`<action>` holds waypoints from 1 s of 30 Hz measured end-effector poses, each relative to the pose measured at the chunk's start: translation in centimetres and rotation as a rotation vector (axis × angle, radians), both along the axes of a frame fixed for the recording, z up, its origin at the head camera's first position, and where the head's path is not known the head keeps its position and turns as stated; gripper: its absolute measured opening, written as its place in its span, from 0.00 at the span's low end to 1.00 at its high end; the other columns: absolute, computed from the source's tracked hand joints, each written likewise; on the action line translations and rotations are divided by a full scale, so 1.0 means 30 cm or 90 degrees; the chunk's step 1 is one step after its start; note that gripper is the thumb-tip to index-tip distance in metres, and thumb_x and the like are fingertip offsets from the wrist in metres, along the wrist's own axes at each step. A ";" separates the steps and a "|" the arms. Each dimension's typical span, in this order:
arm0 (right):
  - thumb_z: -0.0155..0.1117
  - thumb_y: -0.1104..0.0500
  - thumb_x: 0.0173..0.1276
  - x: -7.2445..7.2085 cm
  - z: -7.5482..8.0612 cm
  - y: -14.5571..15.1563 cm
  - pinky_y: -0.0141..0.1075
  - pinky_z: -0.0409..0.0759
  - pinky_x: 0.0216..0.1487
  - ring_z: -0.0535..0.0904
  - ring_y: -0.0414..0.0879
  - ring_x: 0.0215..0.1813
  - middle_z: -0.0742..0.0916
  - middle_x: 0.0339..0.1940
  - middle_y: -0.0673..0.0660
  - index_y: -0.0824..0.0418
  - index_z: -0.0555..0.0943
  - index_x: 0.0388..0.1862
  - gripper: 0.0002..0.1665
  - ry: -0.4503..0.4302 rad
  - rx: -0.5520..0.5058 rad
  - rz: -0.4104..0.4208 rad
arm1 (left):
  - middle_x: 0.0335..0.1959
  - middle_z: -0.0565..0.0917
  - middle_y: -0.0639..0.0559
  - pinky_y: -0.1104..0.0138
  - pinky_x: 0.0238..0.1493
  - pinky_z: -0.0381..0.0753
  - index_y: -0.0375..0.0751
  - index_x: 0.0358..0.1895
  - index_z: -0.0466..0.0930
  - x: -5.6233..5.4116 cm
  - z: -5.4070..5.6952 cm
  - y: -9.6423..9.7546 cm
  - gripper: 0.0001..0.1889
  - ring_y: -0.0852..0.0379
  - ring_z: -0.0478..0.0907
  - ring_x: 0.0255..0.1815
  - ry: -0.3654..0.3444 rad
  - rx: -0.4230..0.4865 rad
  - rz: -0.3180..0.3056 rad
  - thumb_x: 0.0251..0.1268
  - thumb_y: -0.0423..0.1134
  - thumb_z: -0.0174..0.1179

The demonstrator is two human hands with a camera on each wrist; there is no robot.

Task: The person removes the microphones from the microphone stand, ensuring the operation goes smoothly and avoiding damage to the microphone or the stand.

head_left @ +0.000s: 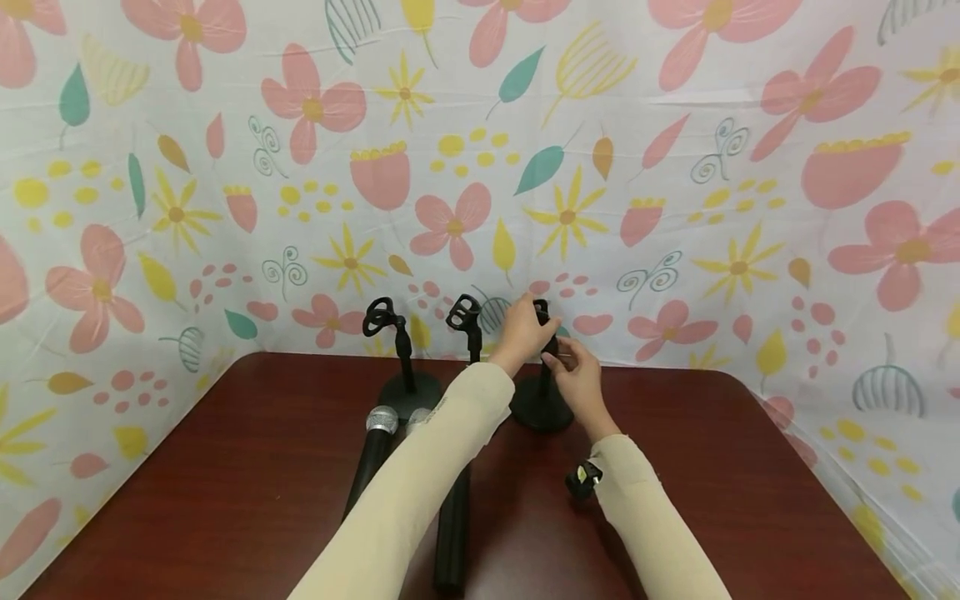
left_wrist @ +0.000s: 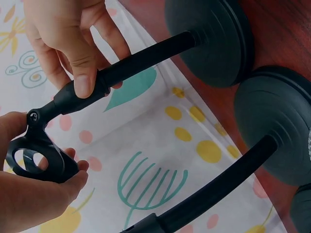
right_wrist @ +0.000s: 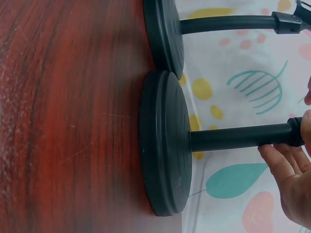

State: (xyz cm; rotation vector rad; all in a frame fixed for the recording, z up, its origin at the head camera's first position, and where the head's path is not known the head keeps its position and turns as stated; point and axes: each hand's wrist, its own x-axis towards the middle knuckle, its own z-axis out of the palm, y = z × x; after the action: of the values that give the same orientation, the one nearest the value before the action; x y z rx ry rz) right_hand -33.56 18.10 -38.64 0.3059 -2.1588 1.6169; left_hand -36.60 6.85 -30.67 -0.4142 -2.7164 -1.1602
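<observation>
At the back of the table, a black desktop microphone stand [head_left: 542, 408] stands upright on its round base. My left hand [head_left: 522, 333] holds the microphone clip [left_wrist: 62, 167] at its top, thumb on one side and fingers on the other. Just below, my right hand [head_left: 581, 383] pinches the collar [left_wrist: 73, 98] on the stand's stem between thumb and fingers. A second stand [head_left: 474, 333] is right beside it, its base partly hidden behind my left sleeve. Further left is a third stand [head_left: 407, 367], also with a clip on top.
Two black microphones lie on the brown table [head_left: 225, 475]: one [head_left: 371, 458] with its silver head showing, the other [head_left: 452, 533] partly under my left forearm. A flower-patterned cloth [head_left: 465, 150] hangs behind the table's back edge.
</observation>
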 end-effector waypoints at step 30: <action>0.55 0.65 0.73 0.079 0.075 0.010 0.56 0.72 0.58 0.71 0.64 0.62 0.77 0.60 0.71 0.72 0.72 0.63 0.22 0.079 0.198 -0.096 | 0.65 0.70 0.41 0.55 0.65 0.68 0.36 0.69 0.64 0.118 0.018 -0.167 0.25 0.47 0.66 0.67 0.208 0.078 -0.120 0.74 0.42 0.52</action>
State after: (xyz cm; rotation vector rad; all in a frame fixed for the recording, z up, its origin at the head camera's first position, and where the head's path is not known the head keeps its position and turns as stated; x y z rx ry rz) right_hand -31.18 18.40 -36.40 0.3188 -2.2735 1.1498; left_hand -33.05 1.84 -30.13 -0.7808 -2.3534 -1.1776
